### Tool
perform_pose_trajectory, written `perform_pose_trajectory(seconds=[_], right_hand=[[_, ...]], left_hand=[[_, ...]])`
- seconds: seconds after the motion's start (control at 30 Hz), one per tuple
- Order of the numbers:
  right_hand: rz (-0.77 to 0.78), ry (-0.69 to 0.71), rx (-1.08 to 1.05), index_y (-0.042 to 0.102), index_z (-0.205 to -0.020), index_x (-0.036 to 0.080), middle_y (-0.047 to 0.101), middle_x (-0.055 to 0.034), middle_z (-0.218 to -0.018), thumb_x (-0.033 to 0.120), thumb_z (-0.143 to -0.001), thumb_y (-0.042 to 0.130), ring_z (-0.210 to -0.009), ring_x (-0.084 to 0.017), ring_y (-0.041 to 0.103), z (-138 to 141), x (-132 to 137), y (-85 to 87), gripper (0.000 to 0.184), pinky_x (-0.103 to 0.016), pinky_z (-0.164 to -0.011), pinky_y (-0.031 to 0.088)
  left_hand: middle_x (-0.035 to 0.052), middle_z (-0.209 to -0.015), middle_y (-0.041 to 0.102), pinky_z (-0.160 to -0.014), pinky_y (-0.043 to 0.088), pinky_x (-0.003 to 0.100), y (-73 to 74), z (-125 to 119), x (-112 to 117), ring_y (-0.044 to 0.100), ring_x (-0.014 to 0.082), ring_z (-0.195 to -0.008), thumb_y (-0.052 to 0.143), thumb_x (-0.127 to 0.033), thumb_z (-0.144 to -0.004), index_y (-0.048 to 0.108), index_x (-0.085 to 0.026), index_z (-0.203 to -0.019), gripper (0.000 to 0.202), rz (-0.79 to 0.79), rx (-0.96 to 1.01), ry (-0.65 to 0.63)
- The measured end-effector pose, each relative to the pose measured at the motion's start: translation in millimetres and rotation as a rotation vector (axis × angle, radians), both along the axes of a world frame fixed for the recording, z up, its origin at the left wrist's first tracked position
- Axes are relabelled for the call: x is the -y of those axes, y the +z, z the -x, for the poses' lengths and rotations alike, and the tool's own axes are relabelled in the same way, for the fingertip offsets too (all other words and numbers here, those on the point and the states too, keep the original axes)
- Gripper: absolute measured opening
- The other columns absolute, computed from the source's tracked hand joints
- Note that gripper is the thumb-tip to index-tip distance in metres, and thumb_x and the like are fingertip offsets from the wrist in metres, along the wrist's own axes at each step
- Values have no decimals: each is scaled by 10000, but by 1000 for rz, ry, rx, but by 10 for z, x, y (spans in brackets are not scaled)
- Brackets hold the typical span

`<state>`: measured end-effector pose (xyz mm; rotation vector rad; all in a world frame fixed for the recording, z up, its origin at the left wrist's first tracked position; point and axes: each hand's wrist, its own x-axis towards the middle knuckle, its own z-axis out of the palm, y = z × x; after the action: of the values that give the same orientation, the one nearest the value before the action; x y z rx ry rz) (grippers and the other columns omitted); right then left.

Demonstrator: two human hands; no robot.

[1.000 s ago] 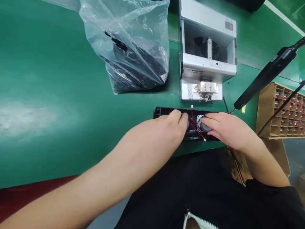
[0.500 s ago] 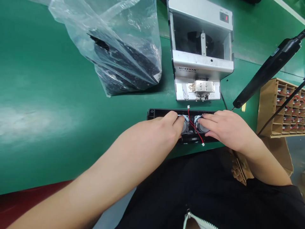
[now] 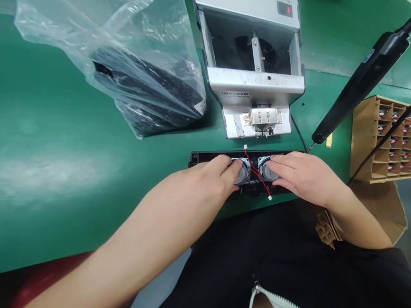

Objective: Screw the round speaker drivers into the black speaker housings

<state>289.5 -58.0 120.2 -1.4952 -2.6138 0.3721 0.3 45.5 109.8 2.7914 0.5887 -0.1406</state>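
A long black plastic housing (image 3: 199, 157) lies at the near edge of the green bench. Two round silver speaker units sit side by side in its middle. My left hand (image 3: 210, 177) rests on the housing with its fingertips pressing the left speaker (image 3: 242, 173). My right hand (image 3: 300, 175) lies with its fingers stretched flat over the right speaker (image 3: 263, 171). Thin red wires (image 3: 257, 175) with small white plugs run between the two speakers and across the housing.
A grey metal screw feeder (image 3: 253, 81) stands just behind the housing. A clear plastic bag of black parts (image 3: 141, 85) lies at the back left. A black electric screwdriver (image 3: 359, 85) hangs at the right, above a cardboard divider box (image 3: 382, 141) of wired parts.
The left speaker has come into plain view under my left fingertips, next to the right one. Both hands stay on the housing; the view has shifted so everything sits further left.
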Motion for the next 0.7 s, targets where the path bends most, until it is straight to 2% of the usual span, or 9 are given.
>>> perform_pose_trajectory(seconds=[0.2, 0.33, 0.43, 0.53, 0.63, 0.7], right_hand=[[-75, 19, -28, 806, -1407, 90, 943, -194, -1356, 239, -1160, 722, -1045, -261, 868, -19, 19, -30, 300, -460, -936, 790], [-18, 17, 16, 809, -1427, 107, 942, -180, -1372, 254, -1144, 758, -1053, -276, 867, 4, -8, 16, 323, -479, -904, 761], [23, -14, 58, 812, -1398, 105, 936, -191, -1371, 285, -1110, 813, -1043, -297, 865, 45, -23, 62, 339, -491, -872, 745], [6, -39, 66, 809, -1371, 97, 929, -211, -1374, 274, -1085, 842, -1054, -309, 879, 86, 3, 110, 338, -488, -885, 759], [-45, -44, 28, 808, -1382, 116, 928, -209, -1384, 287, -1095, 835, -1080, -307, 892, 68, 77, 175, 334, -481, -904, 774], [-131, -108, -73, 823, -1367, 180, 944, -159, -1325, 380, -1092, 857, -1076, -298, 898, -5, 134, 205, 342, -470, -888, 776]], left_hand=[[101, -1000, 711, -621, 566, 430, 0, -30, 54, 745, 299, -762, 650, -146, -1125, 812, -108, -1362, 289, -41, 20, -2], [118, -1038, 748, -647, 604, 441, -37, -35, 63, 790, 322, -821, 624, -160, -1142, 802, -114, -1399, 316, -28, -16, 3], [145, -1123, 799, -694, 645, 447, -24, 2, 72, 826, 332, -901, 548, -163, -1180, 779, -119, -1411, 330, -64, 32, -1], [160, -1291, 844, -796, 688, 436, 43, 107, 67, 855, 319, -1030, 476, -204, -1254, 706, -130, -1506, 349, -129, 213, 0], [131, -1375, 852, -966, 706, 416, 65, 281, 24, 853, 297, -1168, 652, -319, -1260, 680, -180, -1556, 328, -187, 403, 102], [137, -1465, 824, -1084, 697, 445, -5, 400, -10, 833, 317, -1282, 740, -472, -1227, 682, -242, -1601, 443, -153, 492, 205]])
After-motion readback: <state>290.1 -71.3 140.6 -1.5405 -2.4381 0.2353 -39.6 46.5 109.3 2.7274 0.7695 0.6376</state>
